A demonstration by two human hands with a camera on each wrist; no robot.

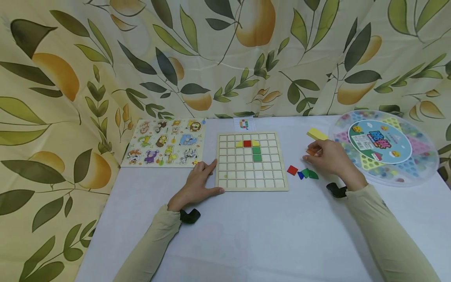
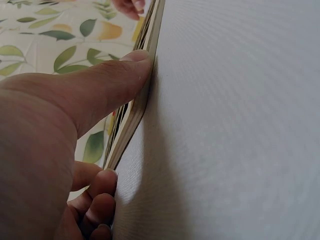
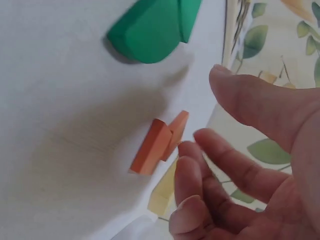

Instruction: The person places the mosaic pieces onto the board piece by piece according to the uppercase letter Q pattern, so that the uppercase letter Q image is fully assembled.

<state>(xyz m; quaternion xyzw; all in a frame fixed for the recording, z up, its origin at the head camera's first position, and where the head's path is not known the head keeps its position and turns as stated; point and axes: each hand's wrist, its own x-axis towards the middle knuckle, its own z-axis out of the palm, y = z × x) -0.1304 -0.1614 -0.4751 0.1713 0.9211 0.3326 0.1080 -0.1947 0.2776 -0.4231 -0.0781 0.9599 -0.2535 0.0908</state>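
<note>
My left hand (image 1: 197, 184) holds the lower left corner of a wooden grid board (image 1: 237, 172), thumb at the front edge and curled fingers against the left side. In the left wrist view the thumb (image 2: 110, 82) presses the rim. Red, yellow and green pieces sit in the board's upper cells. On the right, my right hand (image 1: 325, 156) hovers over orange blocks (image 3: 152, 147), thumb and fingers apart, nothing between them. A yellow block (image 1: 318, 134) lies just behind. Nearer the board are a red square (image 1: 292, 170), a blue piece (image 1: 300, 175) and green pieces (image 3: 147, 32).
A small pattern card (image 1: 244, 124) lies behind the board. To the left is an animal picture board (image 1: 165, 143). A round clear case of beads (image 1: 419, 172) stands at the right, close to my right wrist. A printed curtain (image 1: 218, 58) hangs at the table's back.
</note>
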